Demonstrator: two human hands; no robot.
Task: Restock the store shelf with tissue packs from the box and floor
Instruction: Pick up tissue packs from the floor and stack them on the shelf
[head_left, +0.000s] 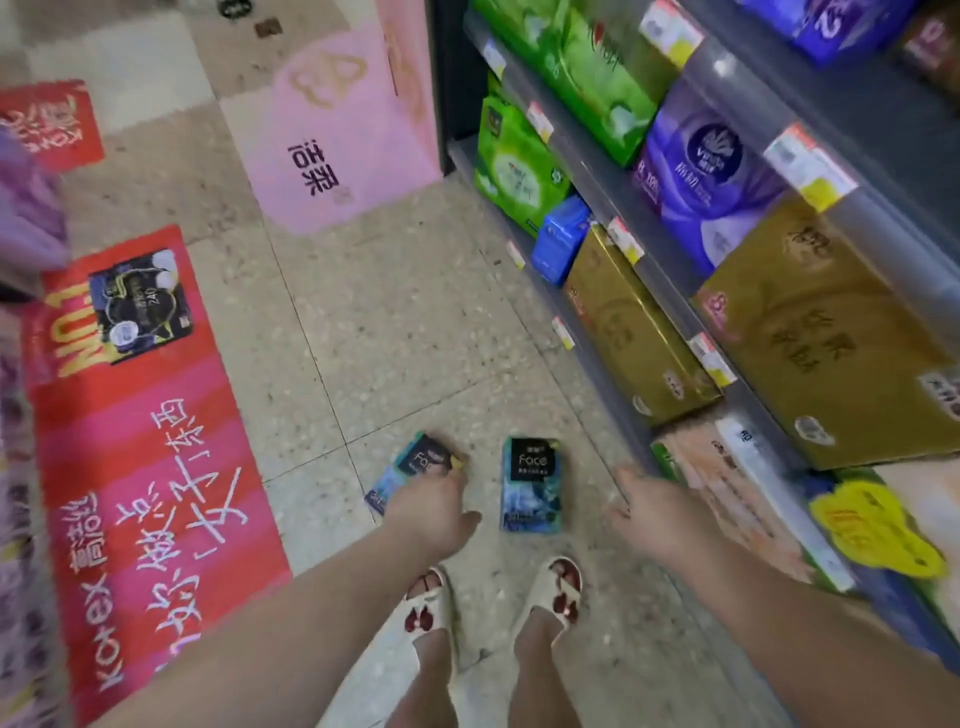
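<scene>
Two "Face" tissue packs on tiled floor (415, 322), near person's feet. Left hand (434, 506) down on left pack (410, 467), fingers over its near end; grip closure cannot be confirmed. Right pack (531, 483) lies flat, untouched, between hands. Right hand (657, 512) open, fingers spread, empty, beside bottom shelf (613, 374). Shelf stocked with gold (639, 327), green (514, 161), purple (711, 182) packs.

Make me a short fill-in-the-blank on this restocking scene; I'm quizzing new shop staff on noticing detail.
1. Two dark packs printed "Face" lie on the ____.
2. The left hand is on the left Face pack; the right Face pack is touched by ____ hand.
3. The right hand, fingers spread, holds ____.
4. The big box standing on the floor beside the shelf is ____ in colour.

Missing words: floor; neither; nothing; pink
</scene>
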